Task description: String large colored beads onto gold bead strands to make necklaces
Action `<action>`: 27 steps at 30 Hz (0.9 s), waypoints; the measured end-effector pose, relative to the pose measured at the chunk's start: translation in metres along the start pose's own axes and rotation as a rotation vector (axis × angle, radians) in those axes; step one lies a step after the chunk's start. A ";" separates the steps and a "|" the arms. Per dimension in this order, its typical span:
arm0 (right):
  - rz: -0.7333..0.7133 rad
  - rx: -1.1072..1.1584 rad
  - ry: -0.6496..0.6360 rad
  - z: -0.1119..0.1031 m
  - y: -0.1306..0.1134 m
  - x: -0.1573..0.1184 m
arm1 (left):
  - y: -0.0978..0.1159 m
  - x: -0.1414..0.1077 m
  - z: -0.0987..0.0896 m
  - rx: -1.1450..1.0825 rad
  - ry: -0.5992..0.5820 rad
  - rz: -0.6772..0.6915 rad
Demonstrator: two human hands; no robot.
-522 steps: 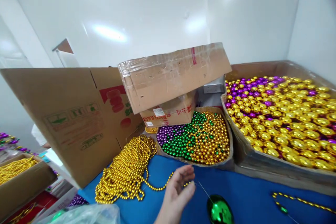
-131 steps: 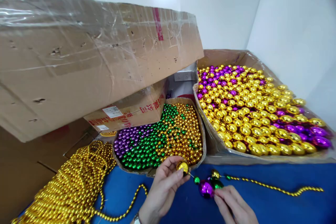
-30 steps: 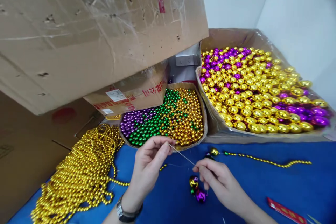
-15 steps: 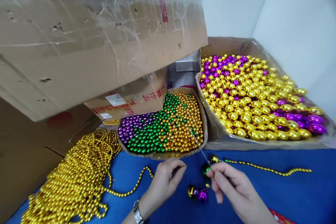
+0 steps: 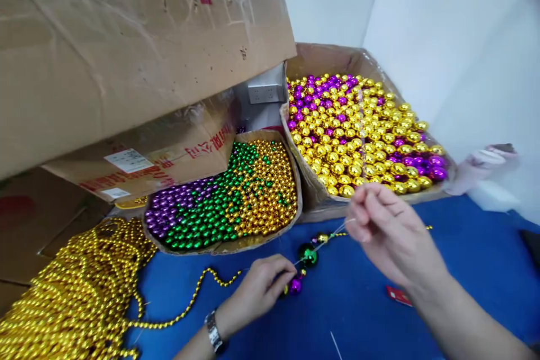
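Note:
My right hand (image 5: 390,230), raised in front of the large box, pinches a long thin needle (image 5: 361,135) that points upward. From it a fine clear thread (image 5: 337,232) slants down to my left hand (image 5: 270,281), whose thumb and finger are closed on it. Behind that thread on the blue table lies a bead string with a big green bead (image 5: 307,256), a purple bead (image 5: 296,286) and smaller gold ones. Left of my left hand, a strand of small gold beads (image 5: 198,292) trails from a large heap of gold bead strands (image 5: 76,292).
A box of green, purple and gold beads (image 5: 221,197) stands ahead, beside a larger box of gold and purple balls (image 5: 363,140). A big plastic-wrapped carton (image 5: 147,39) overhangs the left side. A red packet (image 5: 399,296) lies on the blue cloth (image 5: 354,320) at right.
My right hand has risen and moved rightward with the needle, now pointing straight up. The thread is stretched between both hands. The view has shifted to the right.

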State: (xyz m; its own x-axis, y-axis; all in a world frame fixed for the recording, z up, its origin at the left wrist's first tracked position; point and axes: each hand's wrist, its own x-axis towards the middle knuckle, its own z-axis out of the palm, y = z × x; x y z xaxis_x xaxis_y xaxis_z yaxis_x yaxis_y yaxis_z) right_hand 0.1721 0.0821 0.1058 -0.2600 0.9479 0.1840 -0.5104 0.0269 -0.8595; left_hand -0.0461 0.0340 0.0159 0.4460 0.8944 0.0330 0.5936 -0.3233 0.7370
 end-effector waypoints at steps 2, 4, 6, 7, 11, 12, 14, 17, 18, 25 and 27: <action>-0.049 -0.022 0.109 -0.020 -0.012 -0.001 | -0.006 -0.007 0.000 0.056 0.034 0.028; -0.071 -0.039 0.199 -0.037 -0.017 -0.005 | -0.010 -0.016 0.006 0.138 0.021 0.114; -0.069 -0.050 0.248 -0.048 -0.016 -0.009 | -0.015 -0.022 0.018 0.256 0.002 0.212; -0.063 -0.055 0.265 -0.052 -0.015 -0.011 | -0.018 -0.024 0.025 0.314 0.002 0.248; -0.057 -0.056 0.290 -0.059 -0.010 -0.019 | -0.037 -0.020 0.040 0.480 0.090 0.275; -0.061 -0.058 0.290 -0.060 -0.010 -0.020 | -0.040 -0.017 0.040 0.500 0.116 0.269; -0.098 -0.080 0.303 -0.064 -0.011 -0.021 | -0.045 -0.014 0.040 0.520 0.141 0.261; -0.240 -0.148 0.382 -0.071 -0.014 -0.021 | -0.050 -0.014 0.044 0.547 0.128 0.260; -0.276 -0.164 0.405 -0.074 -0.015 -0.020 | -0.053 -0.016 0.048 0.566 0.133 0.280; -0.300 -0.100 0.439 -0.093 -0.025 -0.019 | -0.077 -0.019 0.058 0.772 0.254 0.423; -0.302 -0.079 0.447 -0.097 -0.024 -0.022 | -0.071 -0.033 0.042 0.765 0.203 0.337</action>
State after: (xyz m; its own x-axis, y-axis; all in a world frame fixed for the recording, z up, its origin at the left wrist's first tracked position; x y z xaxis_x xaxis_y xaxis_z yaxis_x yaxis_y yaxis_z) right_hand 0.2694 0.0912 0.0766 0.2712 0.9365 0.2222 -0.4407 0.3260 -0.8363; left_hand -0.0747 0.0139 -0.0660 0.5945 0.7277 0.3419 0.7718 -0.6358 0.0112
